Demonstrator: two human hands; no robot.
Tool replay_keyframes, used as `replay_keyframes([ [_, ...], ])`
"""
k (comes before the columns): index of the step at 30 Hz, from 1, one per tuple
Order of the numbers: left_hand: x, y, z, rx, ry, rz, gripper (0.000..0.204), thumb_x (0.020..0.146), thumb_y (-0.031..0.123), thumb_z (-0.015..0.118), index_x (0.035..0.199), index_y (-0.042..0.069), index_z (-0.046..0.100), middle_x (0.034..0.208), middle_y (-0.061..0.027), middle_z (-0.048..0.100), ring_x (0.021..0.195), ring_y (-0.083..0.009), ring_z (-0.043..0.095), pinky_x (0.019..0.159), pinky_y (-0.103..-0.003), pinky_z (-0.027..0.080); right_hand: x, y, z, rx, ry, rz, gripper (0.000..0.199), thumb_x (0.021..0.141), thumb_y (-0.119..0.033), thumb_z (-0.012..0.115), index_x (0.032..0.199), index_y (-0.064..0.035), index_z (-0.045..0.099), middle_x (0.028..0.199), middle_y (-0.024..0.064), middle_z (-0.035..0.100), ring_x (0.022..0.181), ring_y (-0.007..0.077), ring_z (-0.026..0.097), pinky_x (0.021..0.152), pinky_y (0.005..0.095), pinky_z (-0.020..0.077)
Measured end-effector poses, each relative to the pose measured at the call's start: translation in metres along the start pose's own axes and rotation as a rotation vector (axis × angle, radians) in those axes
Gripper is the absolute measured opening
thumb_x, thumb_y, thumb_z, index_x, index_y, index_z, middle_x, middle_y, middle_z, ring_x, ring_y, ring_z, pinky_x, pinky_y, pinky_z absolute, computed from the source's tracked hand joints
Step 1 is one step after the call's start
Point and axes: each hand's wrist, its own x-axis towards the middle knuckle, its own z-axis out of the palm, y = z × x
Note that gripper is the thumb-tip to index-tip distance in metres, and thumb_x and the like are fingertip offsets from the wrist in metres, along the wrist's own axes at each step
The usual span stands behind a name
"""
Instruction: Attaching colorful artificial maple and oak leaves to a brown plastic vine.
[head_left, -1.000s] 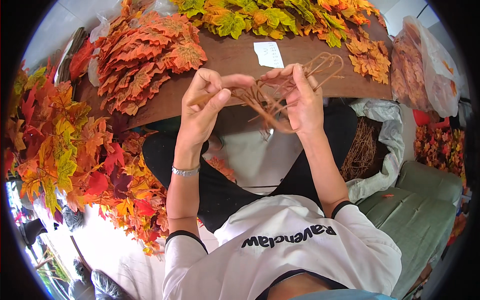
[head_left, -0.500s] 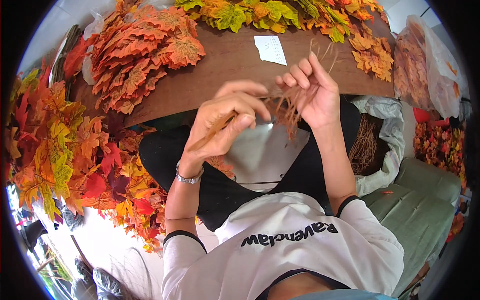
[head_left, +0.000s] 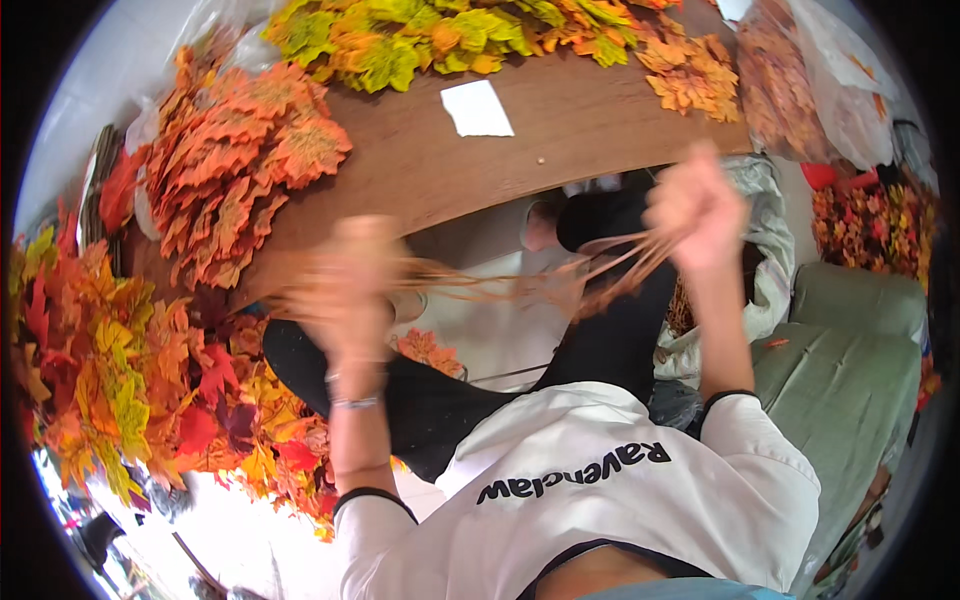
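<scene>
Thin brown stems (head_left: pixel 480 278) stretch between my two hands above my lap, in front of the table's near edge. My right hand (head_left: pixel 697 215) is closed around one end of the bunch, and loose strands trail down from it. My left hand (head_left: pixel 350 290), smeared by motion, grips the other end; stems stick out on both sides of it. The separate fingers of the left hand cannot be made out. To the right, an open white sack (head_left: pixel 768 235) stands partly behind my right forearm, with more brown stems (head_left: pixel 682 310) inside.
The brown table (head_left: pixel 430 165) carries a stack of orange leaves (head_left: pixel 240 165), yellow-green leaves (head_left: pixel 400 50), orange leaves (head_left: pixel 692 78) and white paper (head_left: pixel 477 108). Mixed autumn leaves (head_left: pixel 130 360) pile up at left. A clear bag (head_left: pixel 845 85) and green padded seat (head_left: pixel 850 385) are at right.
My hands have moved apart, left hand leftward and right hand rightward, and the stems now span the gap between them. The view has shifted a little, too.
</scene>
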Motion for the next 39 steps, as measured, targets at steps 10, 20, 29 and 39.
replay_keyframes([
  [10, 0.012, 0.087, -0.106, 0.088, 0.574, 0.150, 0.041, 0.094, 0.024, 0.034, 0.055, 0.017, 0.022, 0.047, 0.0036, 0.018, 0.043, -0.0089, 0.014, 0.051, -0.024, 0.023, -0.147, -0.253, -0.094, -0.454, 0.589, -0.727, 0.035, 0.094, -0.022, 0.038, 0.061, -0.0115, 0.032, 0.050, -0.0042, 0.022, 0.039, 0.0060, 0.017, 0.035, 0.0217, 0.0169],
  [20, 0.060, 0.024, 0.030, -0.025, 0.021, -0.345, 0.042, 0.095, 0.020, 0.038, 0.056, 0.013, 0.023, 0.049, 0.0038, 0.020, 0.042, -0.0066, 0.018, 0.045, -0.021, 0.020, -0.097, -0.173, 0.008, -0.164, 0.028, -0.086, 0.029, 0.096, -0.026, 0.032, 0.074, -0.0079, 0.037, 0.053, -0.0019, 0.030, 0.040, 0.0048, 0.029, 0.031, 0.0155, 0.0250],
  [29, 0.041, -0.027, 0.035, -0.081, 0.053, -0.447, 0.040, 0.094, 0.021, 0.041, 0.059, 0.013, 0.025, 0.052, 0.0035, 0.020, 0.044, -0.0060, 0.016, 0.042, -0.020, 0.019, -0.044, -0.082, -0.169, 0.092, 0.474, -0.047, 0.023, 0.088, -0.017, 0.048, 0.083, 0.0050, 0.055, 0.075, 0.0192, 0.061, 0.075, 0.0334, 0.063, 0.067, 0.0400, 0.0551],
  [39, 0.047, -0.001, 0.006, -0.016, 0.300, -0.473, 0.040, 0.093, 0.024, 0.043, 0.059, 0.013, 0.027, 0.052, 0.0032, 0.019, 0.045, -0.0071, 0.016, 0.044, -0.021, 0.021, -0.056, -0.191, -0.044, -0.776, 0.431, -0.092, 0.024, 0.078, -0.025, 0.065, 0.080, -0.0017, 0.059, 0.065, 0.0038, 0.058, 0.053, 0.0095, 0.054, 0.044, 0.0184, 0.0425],
])
